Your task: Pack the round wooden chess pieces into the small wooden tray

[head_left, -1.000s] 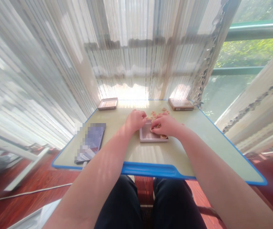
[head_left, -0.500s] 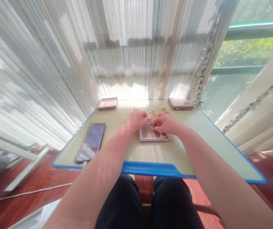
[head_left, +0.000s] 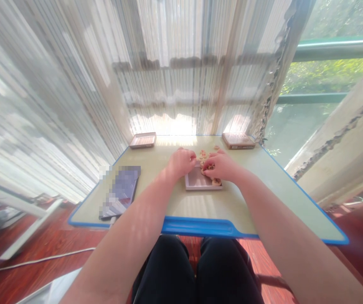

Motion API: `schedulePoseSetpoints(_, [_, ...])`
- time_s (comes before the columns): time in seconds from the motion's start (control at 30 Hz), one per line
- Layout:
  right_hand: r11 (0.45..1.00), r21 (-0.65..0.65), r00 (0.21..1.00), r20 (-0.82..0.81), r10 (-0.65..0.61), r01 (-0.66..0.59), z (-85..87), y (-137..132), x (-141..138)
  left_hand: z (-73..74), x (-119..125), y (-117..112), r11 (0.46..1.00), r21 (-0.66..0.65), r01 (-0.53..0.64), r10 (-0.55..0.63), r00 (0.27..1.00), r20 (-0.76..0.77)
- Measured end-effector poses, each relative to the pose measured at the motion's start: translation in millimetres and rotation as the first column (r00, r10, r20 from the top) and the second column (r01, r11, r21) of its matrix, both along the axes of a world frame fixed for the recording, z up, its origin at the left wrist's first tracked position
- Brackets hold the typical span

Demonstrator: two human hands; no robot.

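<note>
A shallow open box [head_left: 197,188] sits on the table in front of me. Round wooden Chinese chess pieces lie along its right side, including one piece [head_left: 216,182] at the near right corner. My right hand [head_left: 219,165] reaches over that side, with thumb and fingers closed around a piece [head_left: 203,171] inside the box. At the far left corner of the box is my left hand [head_left: 183,161], its fingers curled together; what they hold, if anything, is hidden. Just beyond the box, loose pieces [head_left: 203,153] with red marks lie between my hands.
A shallow tray or lid [head_left: 143,140] stands at the back left, and a flat closed box [head_left: 238,141] at the back right. One more piece [head_left: 216,147] lies near the back. A dark tablet-like device [head_left: 124,190] rests on the left. The table [head_left: 197,207] has a blue edge.
The view has shifted slightly. Both hands stay at the box in nearly the same pose, and the pieces show no clear movement.
</note>
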State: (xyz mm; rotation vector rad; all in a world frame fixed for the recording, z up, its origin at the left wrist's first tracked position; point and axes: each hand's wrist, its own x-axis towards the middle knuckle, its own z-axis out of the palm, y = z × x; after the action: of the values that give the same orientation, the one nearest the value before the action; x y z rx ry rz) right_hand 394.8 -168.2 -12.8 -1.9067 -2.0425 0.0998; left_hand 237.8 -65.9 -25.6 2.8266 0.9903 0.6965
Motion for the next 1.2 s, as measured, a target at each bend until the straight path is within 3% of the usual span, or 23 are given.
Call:
schedulePoseSetpoints(0.27, [0.997, 0.066, 0.999, -0.020, -0.045, 0.047, 4.3, 1, 2, -0.2, 0, 0, 1.000, -0.027, 0.006, -0.006, 1.000, 0.000])
schedulePoseSetpoints(0.4, [0.963, 0.202, 0.984, -0.046, -0.173, 0.179, 0.8, 5, 11, -0.9, 1, 3, 0.999, -0.048, -0.004, 0.007, 0.999, 0.049])
schedulePoseSetpoints(0.5, [0.939, 0.253, 0.972, -0.031, -0.232, 0.232, -6.5, 11, 22, 0.9, 1, 4, 0.992, -0.106, 0.063, -0.051, 0.992, 0.112])
schedulePoseSetpoints(0.6, [0.941, 0.203, 0.962, -0.014, -0.274, 0.271, -15.4, 18, 31, 2.0, 2, 3, 0.956, -0.233, 0.180, -0.157, 0.981, 0.115])
schedulePoseSetpoints(0.73, [0.949, 0.117, 0.954, 0.025, -0.297, 0.292, -23.0, 23, 36, -2.0, 4, 7, 0.909, -0.334, 0.250, -0.219, 0.967, 0.130])
schedulePoseSetpoints(1.07, [0.908, 0.059, 0.901, 0.112, -0.419, 0.415, -8.9, 13, 31, -6.1, 2, 14, 0.950, -0.224, 0.218, -0.187, 0.970, 0.154])
schedulePoseSetpoints(1.2, [0.879, 0.056, 0.871, 0.117, -0.478, 0.474, -9.1, 14, 32, -7.9, 4, 13, 0.956, -0.212, 0.204, -0.142, 0.951, 0.275])
